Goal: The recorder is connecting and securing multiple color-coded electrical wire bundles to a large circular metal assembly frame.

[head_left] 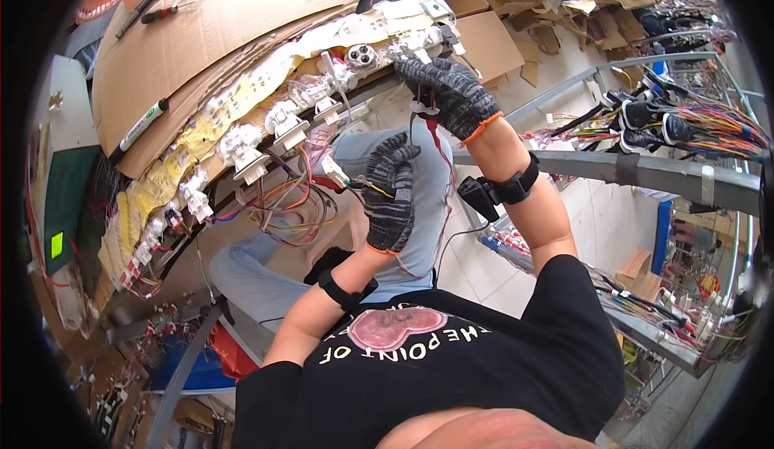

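Head view showed the wire bundle point(284, 204) hanging below the white connectors point(278, 122) on the harness board edge, near centre. At its 3 o'clock, the left hand point(389, 193), gloved, pinched a thin wire end, fingers curled tight. At 1 o'clock the right hand point(448, 96) gripped a connector at the board edge. Seating each wire squarely looked wise; tangled loops crowded the way. A marker point(143, 126) lay on cardboard point(234, 22) at 10 o'clock.

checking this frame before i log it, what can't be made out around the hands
Head view only:
- Left hand: what its curled gloved fingers pinch among the thin wires is hidden.
- Right hand: the piece it touches at the board edge is covered by the glove.
- White connectors: pins too small.
- Wire bundle: bent and blurred at the rim.
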`<state>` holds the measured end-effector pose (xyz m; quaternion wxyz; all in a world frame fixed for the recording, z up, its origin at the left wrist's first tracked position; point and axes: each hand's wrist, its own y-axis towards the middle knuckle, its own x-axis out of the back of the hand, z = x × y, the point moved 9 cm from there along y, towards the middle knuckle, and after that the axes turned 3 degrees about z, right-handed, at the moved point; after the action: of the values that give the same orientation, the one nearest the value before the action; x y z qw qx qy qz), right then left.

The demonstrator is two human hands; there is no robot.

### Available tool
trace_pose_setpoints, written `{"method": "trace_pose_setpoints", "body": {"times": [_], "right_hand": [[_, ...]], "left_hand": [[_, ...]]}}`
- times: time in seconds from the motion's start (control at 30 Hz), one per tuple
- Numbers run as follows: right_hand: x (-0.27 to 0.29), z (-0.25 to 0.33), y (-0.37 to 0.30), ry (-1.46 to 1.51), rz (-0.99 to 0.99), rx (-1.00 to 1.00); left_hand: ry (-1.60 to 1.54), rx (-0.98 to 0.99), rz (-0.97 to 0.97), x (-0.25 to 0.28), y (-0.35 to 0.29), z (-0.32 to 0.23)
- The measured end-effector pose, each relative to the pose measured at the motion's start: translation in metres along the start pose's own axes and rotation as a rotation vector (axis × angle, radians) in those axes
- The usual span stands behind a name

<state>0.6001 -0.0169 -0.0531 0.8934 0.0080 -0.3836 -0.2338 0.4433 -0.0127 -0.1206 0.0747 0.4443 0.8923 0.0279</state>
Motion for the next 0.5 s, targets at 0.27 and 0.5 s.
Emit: {"method": "trace_pose_setpoints", "body": {"times": [0.27,0.5], "right_hand": [[-0.007,0.001,0.003,-0.414,0.09,0.059],[-0.021,-0.05,-0.007,0.403,0.023,-0.683]], "left_hand": [[0.185,-0.076,0.022,-0.002,0.007,-0.022],[0.022,-0.23,0.007,0.0,-0.009,-0.023]]}}
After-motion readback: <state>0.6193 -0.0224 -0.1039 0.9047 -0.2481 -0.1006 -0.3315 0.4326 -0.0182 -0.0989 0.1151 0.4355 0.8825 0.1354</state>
